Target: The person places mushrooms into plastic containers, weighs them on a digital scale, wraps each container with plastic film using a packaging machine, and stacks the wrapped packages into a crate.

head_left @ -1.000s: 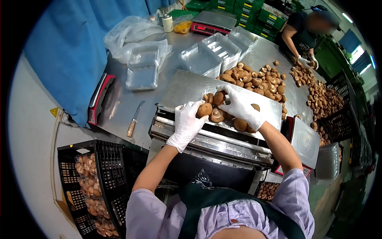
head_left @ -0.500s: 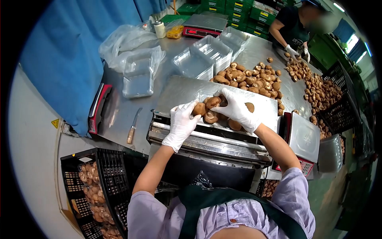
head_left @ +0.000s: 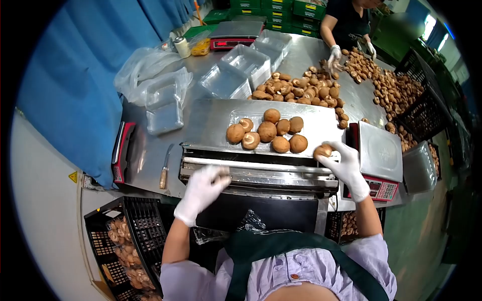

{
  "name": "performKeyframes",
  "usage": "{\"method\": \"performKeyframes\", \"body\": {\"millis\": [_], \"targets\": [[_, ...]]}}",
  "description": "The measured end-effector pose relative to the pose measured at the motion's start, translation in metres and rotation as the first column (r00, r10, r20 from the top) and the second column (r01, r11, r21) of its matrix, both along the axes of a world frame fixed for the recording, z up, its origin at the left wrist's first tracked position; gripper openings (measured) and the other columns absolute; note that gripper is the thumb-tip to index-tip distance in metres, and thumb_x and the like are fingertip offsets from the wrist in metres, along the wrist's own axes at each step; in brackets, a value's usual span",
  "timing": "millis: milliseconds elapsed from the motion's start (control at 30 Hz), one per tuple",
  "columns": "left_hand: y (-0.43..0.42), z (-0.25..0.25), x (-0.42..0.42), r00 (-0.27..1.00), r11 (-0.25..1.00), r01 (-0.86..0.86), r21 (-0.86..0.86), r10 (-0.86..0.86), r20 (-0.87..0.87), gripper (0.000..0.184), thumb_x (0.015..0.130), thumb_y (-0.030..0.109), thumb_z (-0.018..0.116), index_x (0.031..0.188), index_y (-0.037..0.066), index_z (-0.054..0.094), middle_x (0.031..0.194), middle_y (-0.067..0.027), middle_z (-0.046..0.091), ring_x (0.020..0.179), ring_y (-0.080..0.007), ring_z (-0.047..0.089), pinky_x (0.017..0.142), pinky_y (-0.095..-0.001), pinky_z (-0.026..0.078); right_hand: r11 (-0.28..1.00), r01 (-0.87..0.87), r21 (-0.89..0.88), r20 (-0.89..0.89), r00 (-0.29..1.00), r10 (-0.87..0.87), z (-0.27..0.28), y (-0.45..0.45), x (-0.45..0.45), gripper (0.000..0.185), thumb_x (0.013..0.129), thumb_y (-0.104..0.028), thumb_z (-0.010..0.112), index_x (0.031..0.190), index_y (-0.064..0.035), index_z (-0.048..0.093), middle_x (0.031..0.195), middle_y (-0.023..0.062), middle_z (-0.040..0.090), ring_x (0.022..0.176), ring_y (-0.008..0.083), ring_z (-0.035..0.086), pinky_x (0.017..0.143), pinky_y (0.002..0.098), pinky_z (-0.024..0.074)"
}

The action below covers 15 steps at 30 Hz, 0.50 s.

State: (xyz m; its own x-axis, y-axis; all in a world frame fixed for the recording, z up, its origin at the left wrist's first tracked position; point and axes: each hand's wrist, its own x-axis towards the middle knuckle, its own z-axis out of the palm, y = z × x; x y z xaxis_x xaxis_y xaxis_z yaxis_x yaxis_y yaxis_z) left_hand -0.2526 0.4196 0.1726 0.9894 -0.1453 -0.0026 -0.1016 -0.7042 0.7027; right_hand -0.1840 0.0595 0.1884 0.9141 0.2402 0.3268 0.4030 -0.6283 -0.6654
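Observation:
My right hand (head_left: 347,168), gloved in white, pinches a brown mushroom (head_left: 322,151) at the right front edge of the metal plate (head_left: 208,120). My left hand (head_left: 203,190), also gloved, hovers over the rails (head_left: 261,175) at the front of the machine. Its fingers are curled and smeared by motion, so whether they hold anything is unclear. Between and beyond my hands, a clear plastic tray (head_left: 234,118) lies on the plate with several mushrooms (head_left: 267,131) spread in it, mostly caps up.
A mushroom pile (head_left: 301,90) lies behind the plate. Empty clear trays (head_left: 226,80) stand back left, a knife (head_left: 165,168) left, a scale (head_left: 380,155) right. A black crate (head_left: 130,226) with packed mushrooms is low left. Across the table, a co-worker's gloved hand (head_left: 334,57) reaches the pile.
Both hands have drawn back from the tray, the left toward me, the right to the right with a mushroom. The mushrooms now lie spread out. The co-worker's hand has moved to the nearer pile.

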Motion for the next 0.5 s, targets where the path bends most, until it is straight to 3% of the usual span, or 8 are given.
{"method": "performKeyframes", "body": {"millis": [33,100,167,233,267,367,433,500], "targets": [[-0.002,-0.003,-0.018,0.994,0.994,0.107,0.028,-0.106,-0.018,0.030,0.077,0.020,0.070,0.104,0.008,0.064,0.094,-0.0110,0.067,0.080,-0.0269,0.065,0.075,-0.0348,0.053,0.998,0.058,-0.038,-0.127,0.990,-0.063,0.005,-0.020,-0.017,0.031,0.074,-0.021,0.076,0.097,-0.0021,0.066,0.083,0.0139,0.067,0.078,0.0159,0.067,0.071,0.0282,0.0511],[-0.015,-0.011,-0.049,0.932,0.965,0.234,0.119,-0.188,-0.312,0.035,0.076,0.021,0.071,0.107,0.008,0.064,0.089,-0.0092,0.064,0.077,-0.0225,0.064,0.071,-0.0317,0.052,0.966,0.227,-0.122,-0.325,0.911,-0.255,0.005,-0.056,-0.050,0.032,0.076,-0.023,0.073,0.096,0.0009,0.066,0.076,0.0151,0.067,0.074,0.0156,0.067,0.069,0.0275,0.0503],[-0.032,-0.032,-0.079,0.924,0.915,0.346,0.209,-0.293,-0.247,0.042,0.073,0.023,0.072,0.112,0.013,0.060,0.091,-0.0086,0.061,0.081,-0.0249,0.061,0.073,-0.0353,0.051,0.937,0.321,-0.140,-0.433,0.831,-0.350,-0.009,-0.101,-0.085,0.034,0.077,-0.027,0.071,0.093,0.0027,0.065,0.073,0.0160,0.066,0.072,0.0162,0.066,0.066,0.0280,0.0498],[-0.046,-0.059,-0.099,0.929,0.868,0.357,0.345,-0.367,-0.037,0.042,0.074,0.021,0.069,0.114,0.016,0.058,0.087,-0.0078,0.056,0.078,-0.0241,0.058,0.069,-0.0363,0.049,0.896,0.377,-0.235,-0.548,0.710,-0.442,-0.020,-0.145,-0.120,0.037,0.076,-0.029,0.070,0.092,0.0037,0.066,0.074,0.0166,0.066,0.072,0.0169,0.066,0.066,0.0296,0.0504],[-0.051,-0.068,-0.104,0.925,0.864,0.346,0.365,-0.380,0.023,0.032,0.076,0.017,0.065,0.107,0.016,0.061,0.081,-0.0069,0.054,0.075,-0.0232,0.057,0.065,-0.0354,0.047,0.867,0.405,-0.291,-0.573,0.652,-0.497,-0.029,-0.169,-0.138,0.041,0.075,-0.032,0.070,0.094,0.0036,0.066,0.077,0.0176,0.067,0.073,0.0193,0.067,0.067,0.0316,0.0508],[-0.046,-0.077,-0.119,0.888,0.847,0.460,0.265,-0.441,-0.131,0.015,0.080,0.017,0.059,0.093,0.015,0.064,0.083,-0.0058,0.058,0.078,-0.0252,0.060,0.067,-0.0371,0.048,0.666,0.424,-0.614,-0.566,0.352,-0.746,-0.048,-0.235,-0.176,0.046,0.072,-0.033,0.073,0.098,0.0042,0.066,0.086,0.0199,0.068,0.077,0.0253,0.067,0.072,0.0347,0.0506],[-0.037,-0.084,-0.131,0.788,0.807,0.547,0.224,-0.407,-0.461,0.018,0.082,0.023,0.055,0.093,0.013,0.065,0.088,-0.0071,0.062,0.083,-0.0263,0.063,0.069,-0.0389,0.049,0.565,0.422,-0.709,-0.447,0.350,-0.823,-0.083,-0.288,-0.207,0.047,0.072,-0.035,0.072,0.099,0.0030,0.065,0.090,0.0213,0.067,0.081,0.0287,0.066,0.074,0.0368,0.0505],[-0.029,-0.089,-0.146,0.737,0.691,0.577,0.436,-0.211,-0.642,0.026,0.081,0.036,0.055,0.087,0.015,0.069,0.087,-0.0083,0.066,0.086,-0.0272,0.065,0.071,-0.0391,0.051,0.467,0.405,-0.787,-0.325,0.372,-0.870,-0.093,-0.313,-0.217,0.049,0.072,-0.036,0.072,0.101,0.0019,0.065,0.093,0.0227,0.066,0.086,0.0321,0.066,0.076,0.0388,0.0505]]}}
